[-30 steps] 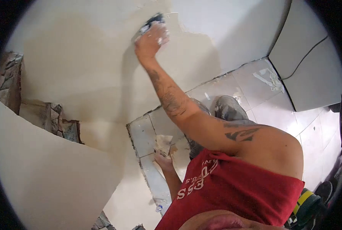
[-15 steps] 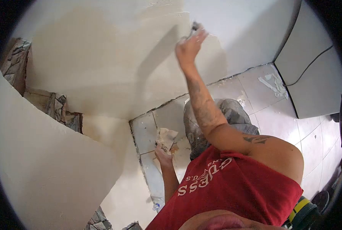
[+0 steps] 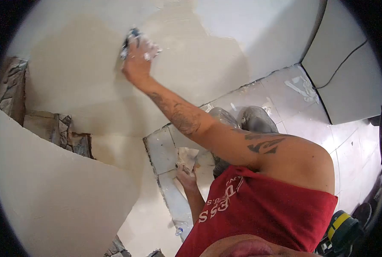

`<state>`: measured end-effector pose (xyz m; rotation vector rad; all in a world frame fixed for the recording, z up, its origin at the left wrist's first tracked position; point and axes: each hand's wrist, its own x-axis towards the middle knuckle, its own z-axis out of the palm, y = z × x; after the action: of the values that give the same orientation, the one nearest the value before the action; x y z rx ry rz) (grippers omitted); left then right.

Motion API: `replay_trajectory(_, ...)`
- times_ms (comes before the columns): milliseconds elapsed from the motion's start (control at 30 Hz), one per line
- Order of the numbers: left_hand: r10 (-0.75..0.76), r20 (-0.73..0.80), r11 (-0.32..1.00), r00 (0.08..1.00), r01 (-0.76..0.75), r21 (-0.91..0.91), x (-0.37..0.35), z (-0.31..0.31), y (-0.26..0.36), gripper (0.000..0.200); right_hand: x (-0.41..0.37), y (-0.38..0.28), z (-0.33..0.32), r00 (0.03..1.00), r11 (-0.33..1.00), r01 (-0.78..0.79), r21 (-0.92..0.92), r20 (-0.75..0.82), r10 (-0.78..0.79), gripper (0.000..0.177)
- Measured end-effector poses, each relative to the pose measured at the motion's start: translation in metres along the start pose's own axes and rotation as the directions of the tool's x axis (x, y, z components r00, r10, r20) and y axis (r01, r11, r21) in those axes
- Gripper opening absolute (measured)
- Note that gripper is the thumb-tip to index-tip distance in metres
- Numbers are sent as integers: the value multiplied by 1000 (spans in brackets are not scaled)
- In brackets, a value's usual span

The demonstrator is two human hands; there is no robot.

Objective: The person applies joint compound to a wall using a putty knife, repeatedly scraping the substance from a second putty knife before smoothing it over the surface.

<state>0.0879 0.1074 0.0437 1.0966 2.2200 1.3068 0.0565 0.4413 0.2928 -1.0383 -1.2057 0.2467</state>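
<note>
On the cream wall (image 3: 92,64), up and left of my body, my right hand (image 3: 137,62) grips a dark-handled putty knife (image 3: 130,40). White putty is smeared over the fingers and tool, and the hand hides much of the blade. Lower down, close to my torso, my left hand (image 3: 186,176) is closed around a flat plate (image 3: 188,156) coated with beige putty. It is held above the floor tiles, near the wall corner. A wide damp-looking coat with an irregular edge covers the wall around my right hand.
Broken stone-faced steps (image 3: 64,130) edge the wall at left, beside a pale sloping panel (image 3: 58,192). Light floor tiles (image 3: 345,171) extend right, with white scraps (image 3: 304,90) near a grey panel (image 3: 353,85) and its cable (image 3: 347,66). A green-and-yellow item (image 3: 340,227) lies lower right.
My right hand has swept left and slightly down across the wall with the putty knife. My left hand stays low with the plate, shifted slightly.
</note>
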Motion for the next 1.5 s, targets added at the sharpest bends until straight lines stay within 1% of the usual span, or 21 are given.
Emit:
replay_trajectory(100, -209, 94, 977, 973, 203, 72, 5, 2, -20, 30, -26, -7, -1, 970, 991, 111, 77, 209, -125, 61)
replay_trajectory(200, 20, 48, 994, 999, -25, 110, 8, 6, -33, 22, -37, 22, -33, 977, 983, 59, 173, 195, -92, 58)
replay_trajectory(267, -134, -35, 952, 990, 119, -281, 15, 11, -30, 20, -27, 67, -47, 993, 992, 68, -105, -86, -77, 56)
replay_trajectory(300, -402, 27, 709, 915, 330, -624, 18, 14, -24, 22, -15, 85, -63, 994, 990, 14, -137, -104, -28, 58)
replay_trajectory(367, -394, 71, 640, 917, 329, -694, 17, 12, -24, 26, 9, 114, -89, 992, 985, -62, -161, -122, 42, 61)
replay_trajectory(400, -140, 27, 874, 990, 136, -466, 14, 9, -24, 28, 18, 123, -93, 991, 984, -80, -157, -122, 61, 61)
replay_trajectory(467, -69, 44, 918, 997, 81, -388, 12, 9, -22, 30, 23, 127, -78, 991, 975, -109, -196, -95, 92, 62)
replay_trajectory(533, -430, 129, 595, 894, 388, -704, 10, 8, 8, 30, 22, 128, -49, 985, 961, -151, -232, -117, 126, 64)
replay_trajectory(633, -577, 101, 387, 811, 380, -840, 12, 13, 16, 25, 13, 90, -2, 980, 960, -193, -201, -82, 180, 66)
replay_trajectory(700, -189, 70, 948, 980, 200, -247, 5, 3, 11, 31, -1, 44, 2, 987, 983, -150, -101, 35, 154, 66)
replay_trajectory(767, 14, 162, 984, 987, -42, 171, 3, -1, 13, 34, -20, 9, 13, 991, 996, -76, -51, 109, 81, 63)
replay_trajectory(800, 28, 153, 973, 988, -62, 222, 2, 0, 19, 34, -29, -1, 14, 986, 999, -31, -35, 163, 36, 62)
replay_trajectory(867, -130, 94, 991, 987, 132, -17, 3, 8, 15, 34, -45, -4, 7, 950, 998, 25, 49, 311, -39, 61)
replay_trajectory(900, -304, 91, 897, 948, 317, -307, 6, 14, 1, 34, -50, -3, 6, 922, 994, 46, 97, 378, -80, 61)
replay_trajectory(967, -369, 142, 763, 918, 387, -517, 9, 18, -3, 34, -61, 27, -4, 970, 996, 53, 73, 234, -68, 60)
replay_trajectory(1100, -294, 159, 871, 943, 333, -362, 7, 16, -5, 32, -29, 108, -58, 993, 990, -101, -100, -64, 95, 61)
replay_trajectory(1167, -441, 160, 697, 883, 450, -558, 7, 14, -3, 30, -6, 129, -69, 980, 972, -170, -159, -132, 150, 61)
replay_trajectory(1233, -581, 251, 216, 774, 444, -869, 14, 14, 17, 27, 18, 131, -75, 961, 950, -273, -153, -101, 259, 63)
replay_trajectory(1333, -489, 174, 443, 855, 415, -795, 9, 12, 13, 31, 9, 128, -20, 963, 944, -247, -217, -159, 215, 64)
replay_trajectory(1400, -380, 89, 701, 920, 350, -622, 15, 15, -5, 28, -2, 95, -7, 975, 969, -212, -129, -98, 200, 66)
replay_trajectory(1500, -248, 94, 851, 964, 263, -455, 17, 15, 18, 22, -22, 35, -6, 984, 984, -174, 30, 42, 173, 62)
